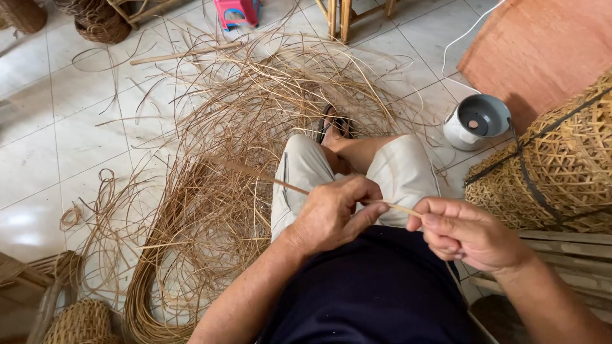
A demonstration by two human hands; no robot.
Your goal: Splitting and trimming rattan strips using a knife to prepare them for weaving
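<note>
A thin pale rattan strip (331,194) runs slantwise across the person's lap, passing through both hands. The left hand (331,213) is curled closed around it, fingers folded over and thumb laid forward along the strip toward the other hand. The right hand (468,232) sits just beside it, thumb and forefinger pinching the strip's near end, the remaining fingers tucked into the palm. The two hands are close but not touching; a short bare stretch of strip shows between them.

Beyond the left hand the strip carries on up and away, out over the light shorts (395,172) and into the big loose heap of rattan strands (242,146) spread over the tiled floor (57,127). Past the hands, a sandalled foot (335,124) rests at the heap's edge. Outward of the right hand stands a large woven basket (561,172) bound with a dark strap, with a small white pot (475,121) just beyond it and a reddish board (548,44) farther off. Far beyond the hands, a pink plastic stool (237,11) stands at the top edge. Below and outward of the left hand lies a small woven piece (80,322).
</note>
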